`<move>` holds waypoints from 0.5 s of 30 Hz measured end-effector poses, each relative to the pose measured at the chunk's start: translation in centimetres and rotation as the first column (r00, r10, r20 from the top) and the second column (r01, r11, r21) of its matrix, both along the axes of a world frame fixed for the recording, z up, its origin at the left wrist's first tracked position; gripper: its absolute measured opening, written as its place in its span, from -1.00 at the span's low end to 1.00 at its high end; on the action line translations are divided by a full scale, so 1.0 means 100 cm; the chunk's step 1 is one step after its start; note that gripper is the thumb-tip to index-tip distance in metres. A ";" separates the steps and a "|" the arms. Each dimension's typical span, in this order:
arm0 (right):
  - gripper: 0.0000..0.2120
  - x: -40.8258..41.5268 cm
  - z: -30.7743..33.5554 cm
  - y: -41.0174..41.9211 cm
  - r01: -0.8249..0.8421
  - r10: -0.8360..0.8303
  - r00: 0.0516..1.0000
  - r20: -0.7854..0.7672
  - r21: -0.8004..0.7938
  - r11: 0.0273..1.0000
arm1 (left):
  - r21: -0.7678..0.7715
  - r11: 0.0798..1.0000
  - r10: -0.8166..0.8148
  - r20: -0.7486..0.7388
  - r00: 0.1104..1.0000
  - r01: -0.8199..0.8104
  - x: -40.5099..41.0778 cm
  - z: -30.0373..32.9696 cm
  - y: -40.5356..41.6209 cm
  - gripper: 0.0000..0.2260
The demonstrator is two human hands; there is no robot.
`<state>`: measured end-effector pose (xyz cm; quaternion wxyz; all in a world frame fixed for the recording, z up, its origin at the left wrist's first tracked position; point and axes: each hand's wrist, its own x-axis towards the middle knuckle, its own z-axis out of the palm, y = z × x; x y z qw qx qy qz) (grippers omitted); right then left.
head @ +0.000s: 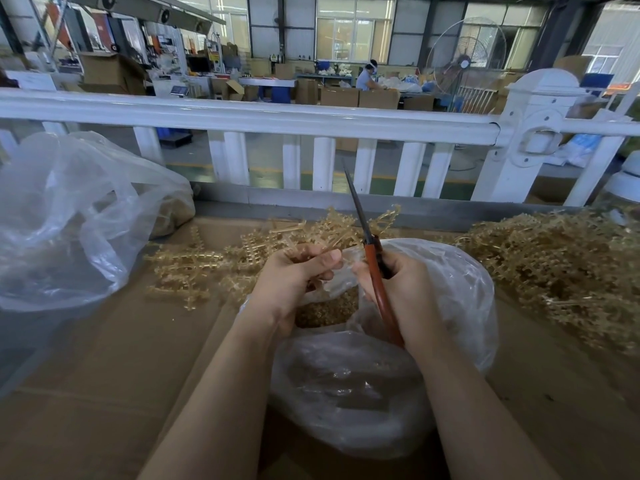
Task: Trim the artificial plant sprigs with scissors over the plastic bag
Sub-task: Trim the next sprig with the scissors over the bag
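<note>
Gripping sprigs (332,230) left hand (294,278), scissors (367,251) right hand (401,289)

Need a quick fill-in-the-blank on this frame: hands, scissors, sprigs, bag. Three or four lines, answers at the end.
1. The right hand grips the scissors by their ____ handles.
2. The left hand holds a ____ over the bag.
3. The scissors' blades point up toward the white ____.
4. The biggest heap of sprigs lies to the ____ of the bag.

Answers: orange; sprig; fence; right
</note>
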<state>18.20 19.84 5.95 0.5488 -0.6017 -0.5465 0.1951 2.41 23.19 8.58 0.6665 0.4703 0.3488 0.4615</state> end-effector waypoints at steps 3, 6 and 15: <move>-0.85 0.000 0.002 -0.004 0.026 -0.027 0.996 0.089 0.004 1.000 | 0.013 0.998 0.054 0.026 0.998 -0.054 0.001 0.000 0.001 -0.92; -0.72 0.003 0.004 -0.011 0.065 -0.058 0.969 0.239 -0.020 0.998 | 0.029 0.992 0.124 0.055 0.991 -0.126 0.000 -0.001 0.003 -0.87; -0.46 0.007 0.003 -0.015 0.072 -0.059 0.852 0.520 -0.004 0.997 | 0.183 0.963 0.186 0.072 0.980 -0.196 -0.003 -0.006 0.011 -0.70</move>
